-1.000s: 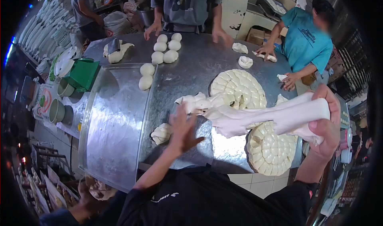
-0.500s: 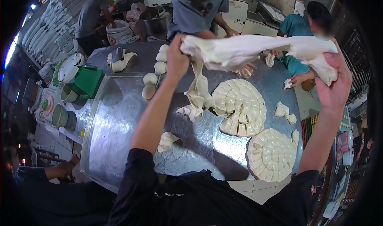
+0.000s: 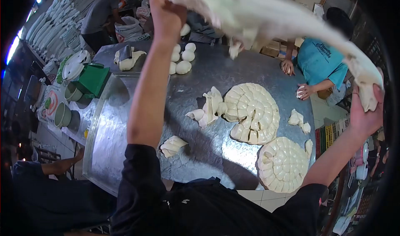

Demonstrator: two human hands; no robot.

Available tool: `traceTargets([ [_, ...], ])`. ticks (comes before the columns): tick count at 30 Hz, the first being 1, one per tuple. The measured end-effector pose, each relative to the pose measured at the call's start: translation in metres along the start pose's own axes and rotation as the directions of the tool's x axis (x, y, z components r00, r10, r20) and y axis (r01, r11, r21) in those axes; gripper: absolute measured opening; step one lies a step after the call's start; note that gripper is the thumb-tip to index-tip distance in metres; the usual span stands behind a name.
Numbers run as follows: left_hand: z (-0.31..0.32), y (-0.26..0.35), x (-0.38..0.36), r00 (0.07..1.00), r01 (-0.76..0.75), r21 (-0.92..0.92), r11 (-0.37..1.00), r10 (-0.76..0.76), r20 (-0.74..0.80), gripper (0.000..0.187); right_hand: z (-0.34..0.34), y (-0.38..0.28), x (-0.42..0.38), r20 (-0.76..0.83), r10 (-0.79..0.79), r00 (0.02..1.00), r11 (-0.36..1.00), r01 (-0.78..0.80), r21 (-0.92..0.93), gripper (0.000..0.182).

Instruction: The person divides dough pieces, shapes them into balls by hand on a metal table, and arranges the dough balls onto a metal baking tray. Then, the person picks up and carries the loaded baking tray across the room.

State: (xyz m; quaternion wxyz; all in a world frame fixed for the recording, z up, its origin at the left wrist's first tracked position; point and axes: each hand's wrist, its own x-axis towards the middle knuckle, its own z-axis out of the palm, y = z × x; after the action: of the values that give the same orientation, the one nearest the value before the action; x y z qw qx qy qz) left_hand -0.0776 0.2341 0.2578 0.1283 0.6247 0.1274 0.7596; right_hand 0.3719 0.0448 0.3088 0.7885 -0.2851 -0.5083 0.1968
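A long stretched strip of dough (image 3: 266,17) hangs in the air across the top of the view, its middle smeared by motion. My left hand (image 3: 168,15) grips one end, fingers closed. At the far right, my right hand (image 3: 368,111) is closed around the other end. Below, on the metal table, lie a round slab of dough scored into pieces (image 3: 252,111) and a second scored round (image 3: 283,164) nearer to me. A ragged dough scrap (image 3: 210,106) touches the left side of the first round. Another scrap (image 3: 173,146) lies closer to me.
Dough balls (image 3: 183,67) and a dough piece with a scraper on it (image 3: 130,60) sit at the back left. A green scale (image 3: 92,82) stands beside a metal tray (image 3: 98,131). A co-worker in a teal shirt (image 3: 321,61) handles small dough at the right.
Both my hands have risen and spread farther apart, stretching the dough strip longer. The tail that hung from it beside my left hand now lies on the table, separate from the strip.
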Motion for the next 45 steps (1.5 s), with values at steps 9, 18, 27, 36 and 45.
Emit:
traceTargets([
  [9,-0.05,0.007,-0.049,0.868,0.492,-0.149,0.858,-0.497,0.003,0.023,0.034,0.037,-0.119,0.365,0.273,0.89,0.954,-0.203,-0.219,0.034],
  [18,-0.138,-0.029,-0.209,0.844,0.247,0.69,0.68,-0.501,0.191,0.035,0.03,0.145,-0.293,0.479,0.766,0.428,0.63,-0.644,-0.433,0.028],
  [27,-0.125,0.0,-0.283,0.497,0.335,0.819,0.466,-0.826,0.267,0.047,0.062,0.158,-0.309,0.32,0.715,0.621,0.523,-0.172,-0.835,0.045],
  [36,0.016,-0.053,-0.352,0.308,0.409,0.911,0.049,-0.948,-0.087,0.073,0.162,0.385,-0.209,0.436,0.86,0.266,0.419,0.119,-0.9,0.062],
  [45,0.028,-0.018,-0.219,0.621,0.647,0.338,0.683,-0.73,0.287,0.062,0.134,0.249,-0.107,0.711,0.462,0.53,0.83,-0.542,-0.135,0.041],
])
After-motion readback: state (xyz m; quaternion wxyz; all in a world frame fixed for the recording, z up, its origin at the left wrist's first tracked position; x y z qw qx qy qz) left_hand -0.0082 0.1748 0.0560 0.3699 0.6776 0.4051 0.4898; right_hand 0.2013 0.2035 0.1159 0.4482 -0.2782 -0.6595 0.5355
